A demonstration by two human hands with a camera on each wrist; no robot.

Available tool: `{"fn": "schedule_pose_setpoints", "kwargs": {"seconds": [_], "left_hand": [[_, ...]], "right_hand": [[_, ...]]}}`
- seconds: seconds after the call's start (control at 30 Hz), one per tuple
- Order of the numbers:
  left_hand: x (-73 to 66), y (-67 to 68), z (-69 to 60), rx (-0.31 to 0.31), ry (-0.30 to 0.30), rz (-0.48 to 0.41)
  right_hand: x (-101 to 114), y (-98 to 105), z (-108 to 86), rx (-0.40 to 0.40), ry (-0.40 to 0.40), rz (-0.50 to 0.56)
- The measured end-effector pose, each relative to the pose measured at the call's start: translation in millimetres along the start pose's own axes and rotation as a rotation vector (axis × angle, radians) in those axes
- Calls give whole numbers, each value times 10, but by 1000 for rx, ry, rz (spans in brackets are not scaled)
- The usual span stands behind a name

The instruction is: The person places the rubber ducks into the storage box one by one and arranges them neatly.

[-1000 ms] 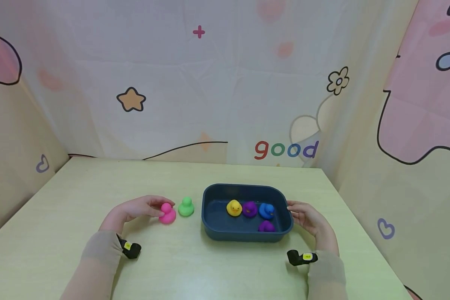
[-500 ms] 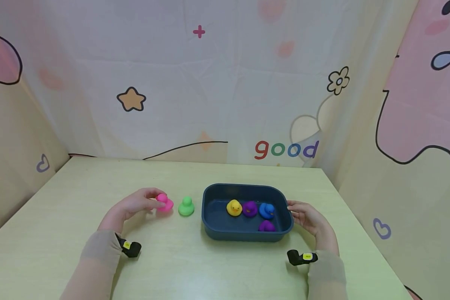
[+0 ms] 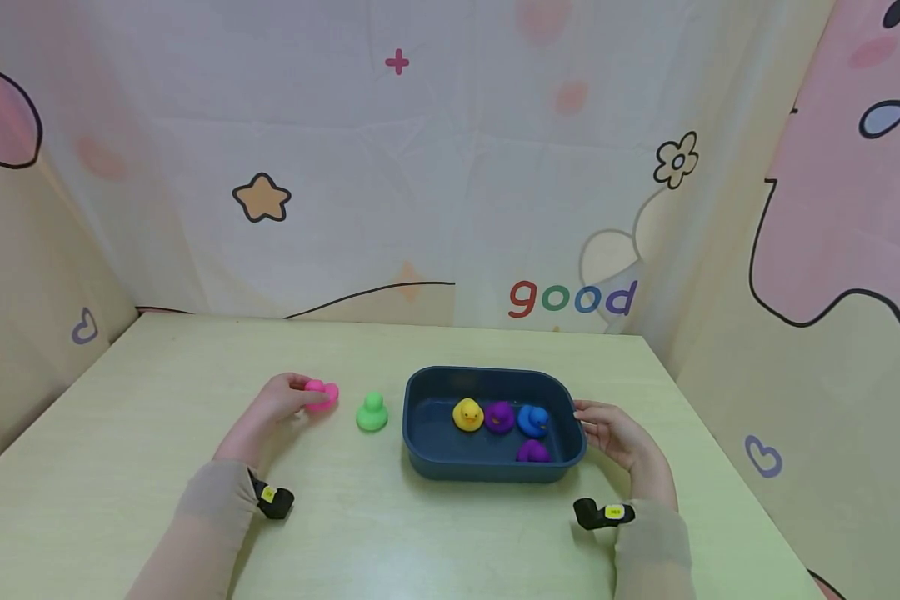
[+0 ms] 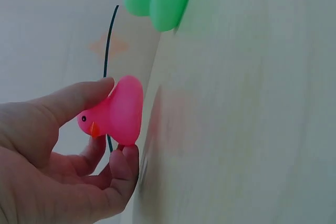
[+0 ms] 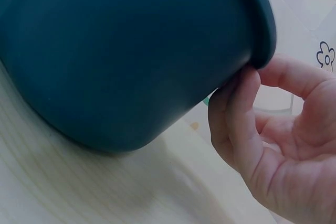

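Observation:
A pink rubber duck (image 3: 328,395) is pinched between the thumb and fingers of my left hand (image 3: 280,397). In the left wrist view the duck (image 4: 126,111) is tipped and held just off the table, its orange beak showing. A green rubber duck (image 3: 372,414) sits on the table between that hand and a dark blue tub (image 3: 487,472). Inside the tub are a yellow duck (image 3: 468,415), a blue duck (image 3: 533,421) and two purple ducks, one at the middle (image 3: 499,417) and one by the near wall. My right hand (image 3: 617,435) holds the tub's right rim, fingers curled beneath it.
The pale wooden table (image 3: 390,542) reaches back to a printed curtain (image 3: 330,150), with more curtain on both sides. A wrist camera (image 3: 273,502) is strapped to the left wrist, and another camera (image 3: 603,514) to the right.
My left hand has lifted the pink duck and carried it back and slightly left, tilting it. The right hand and the tub have stayed still.

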State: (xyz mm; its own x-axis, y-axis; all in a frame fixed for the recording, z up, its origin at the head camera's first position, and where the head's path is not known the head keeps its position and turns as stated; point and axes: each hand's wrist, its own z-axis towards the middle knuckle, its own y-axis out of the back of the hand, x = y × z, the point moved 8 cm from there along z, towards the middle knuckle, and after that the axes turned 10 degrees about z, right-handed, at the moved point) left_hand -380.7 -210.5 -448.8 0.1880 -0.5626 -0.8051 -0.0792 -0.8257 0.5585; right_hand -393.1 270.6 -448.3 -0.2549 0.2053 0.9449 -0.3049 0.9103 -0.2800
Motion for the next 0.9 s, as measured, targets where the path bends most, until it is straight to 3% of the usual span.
{"fn": "schedule_pose_setpoints", "kwargs": {"seconds": [0.13, 0.33, 0.53, 0.77, 0.9], "left_hand": [[11, -22, 1, -29, 30, -32], [2, -34, -13, -63, 55, 53], [-14, -51, -34, -68, 50, 73], [-13, -74, -22, -49, 46, 94], [-12, -83, 1, -6, 38, 127]], "right_hand": [[7, -3, 10, 9, 5, 4], [21, -17, 10, 26, 6, 15], [23, -28, 9, 30, 2, 31], [16, -25, 5, 37, 0, 26], [6, -14, 8, 42, 0, 26]]}}
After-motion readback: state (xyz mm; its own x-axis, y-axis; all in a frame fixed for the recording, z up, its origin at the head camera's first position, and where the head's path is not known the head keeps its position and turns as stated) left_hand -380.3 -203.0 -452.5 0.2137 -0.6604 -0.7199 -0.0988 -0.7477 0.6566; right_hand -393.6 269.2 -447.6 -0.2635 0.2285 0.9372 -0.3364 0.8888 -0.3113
